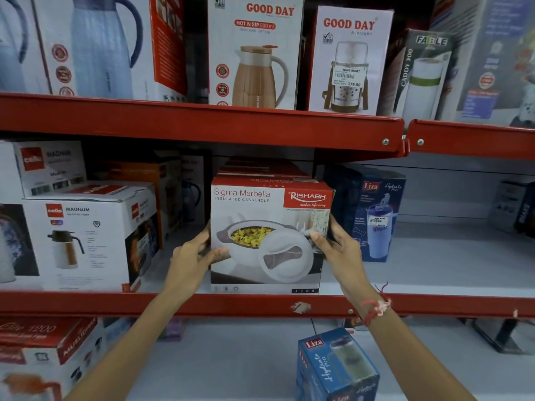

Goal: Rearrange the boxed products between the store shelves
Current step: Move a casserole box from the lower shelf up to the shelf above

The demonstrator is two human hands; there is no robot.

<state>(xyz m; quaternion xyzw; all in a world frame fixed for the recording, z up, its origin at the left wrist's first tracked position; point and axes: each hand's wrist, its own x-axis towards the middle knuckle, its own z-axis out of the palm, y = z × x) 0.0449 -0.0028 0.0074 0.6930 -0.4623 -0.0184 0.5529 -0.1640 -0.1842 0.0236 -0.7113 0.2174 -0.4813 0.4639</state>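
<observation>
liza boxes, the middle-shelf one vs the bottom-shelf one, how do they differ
The middle-shelf Liza box stands upright and carries a white price sticker; the bottom-shelf Liza box leans tilted and shows no sticker. The middle-shelf one pictures a blue tumbler, the bottom-shelf one a greyish one. Both are blue Hydrate Pro cartons, untouched by the hands.

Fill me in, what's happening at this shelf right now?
A person is gripping a casserole box on the middle shelf, left hand on its left side and right hand on its right. The box stands upright at the shelf's front edge, with more of the same boxes behind it. A flask box sits to its left and a blue bottle box to its right. Another blue bottle box stands on the shelf below.
</observation>
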